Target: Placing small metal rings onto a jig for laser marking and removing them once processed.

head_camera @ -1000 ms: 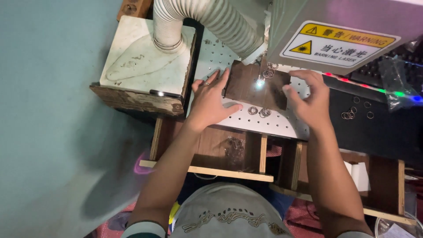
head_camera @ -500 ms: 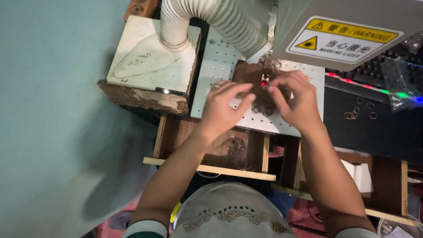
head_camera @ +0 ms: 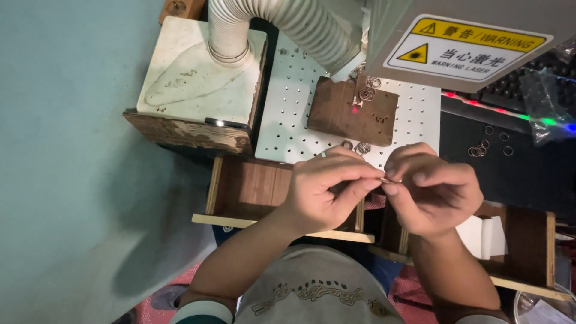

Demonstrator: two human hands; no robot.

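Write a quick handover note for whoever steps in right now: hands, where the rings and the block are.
Left hand and right hand: fingertips pinched together on one small metal piece, above the wooden trays.
Brown block lies on the perforated plate under the laser head, red dot on it, a few rings at its top edge.
Loose rings: at the block's near edge and on the black mat.

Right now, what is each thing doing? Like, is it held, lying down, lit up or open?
Left hand: grip pinched shut on a small metal piece.
Right hand: grip pinched shut on the same small metal piece.
Brown block: lying flat on the white holed plate, red light dot on it.
Loose rings: lying on the dark mat.
Ribbed hose: bent, running over the white box.
Wooden drawer: open.
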